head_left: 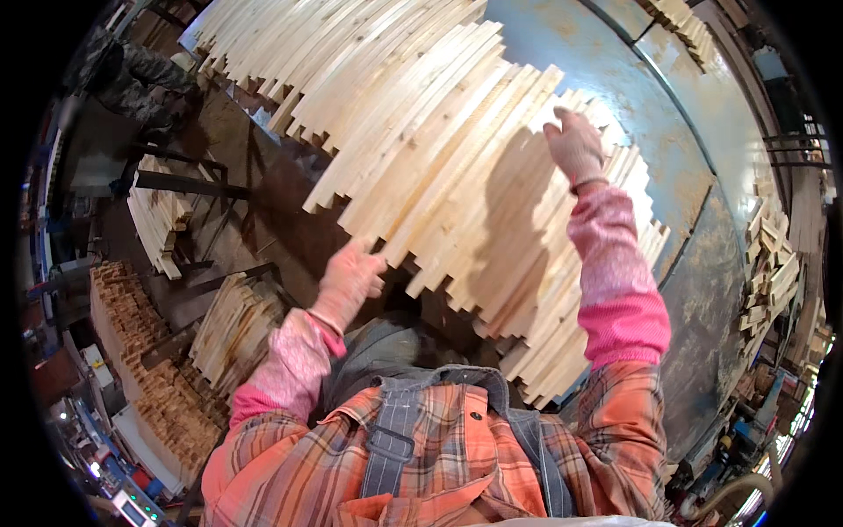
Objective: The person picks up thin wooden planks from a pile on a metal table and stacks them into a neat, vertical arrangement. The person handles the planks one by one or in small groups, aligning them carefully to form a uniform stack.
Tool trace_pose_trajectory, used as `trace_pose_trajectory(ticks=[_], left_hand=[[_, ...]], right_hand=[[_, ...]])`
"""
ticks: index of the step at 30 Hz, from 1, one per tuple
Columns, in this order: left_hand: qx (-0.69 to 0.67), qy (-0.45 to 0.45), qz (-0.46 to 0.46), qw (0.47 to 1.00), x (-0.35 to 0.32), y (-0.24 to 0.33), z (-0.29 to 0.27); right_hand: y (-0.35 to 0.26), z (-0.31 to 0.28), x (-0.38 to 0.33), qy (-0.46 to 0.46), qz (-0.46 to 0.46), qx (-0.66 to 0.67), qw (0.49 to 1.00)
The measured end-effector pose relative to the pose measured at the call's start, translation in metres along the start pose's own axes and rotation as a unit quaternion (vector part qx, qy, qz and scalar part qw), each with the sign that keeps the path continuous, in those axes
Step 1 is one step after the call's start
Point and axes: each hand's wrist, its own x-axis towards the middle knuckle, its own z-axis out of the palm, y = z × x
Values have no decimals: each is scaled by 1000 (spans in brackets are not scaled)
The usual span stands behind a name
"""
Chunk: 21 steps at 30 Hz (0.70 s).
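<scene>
Pink oversleeves (618,263), plaid shirt (443,448), grey straps (386,461)

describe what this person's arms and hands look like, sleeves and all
Both forearms wear pale pink patterned sleeve covers with brighter pink bands at their elbow ends, over an orange plaid shirt. Each has five-fingered human hands' shape; whether thin gloves cover the left hand and right hand is hard to tell.

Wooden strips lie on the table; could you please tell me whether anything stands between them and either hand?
Nothing visible does: the left hand is at the near ends of the wooden strips, the right hand at their far ends.
</scene>
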Motion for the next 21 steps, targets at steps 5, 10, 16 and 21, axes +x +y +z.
trace_pose_trajectory(ticks=[5,10,16,21], left_hand=[[14,-40,-60,997,-5,12,1],[-20,-130,-128,983,1,10,3],[-232,-171,-159,944,12,4,-11],[-392,-192,-231,870,12,6,-11]], right_hand=[[-60,25,97,-89,7,-109,990],[-64,60,155,-145,14,-175,974],[-57,74,181,-123,36,-170,977],[-70,34,176,-120,64,-64,989]])
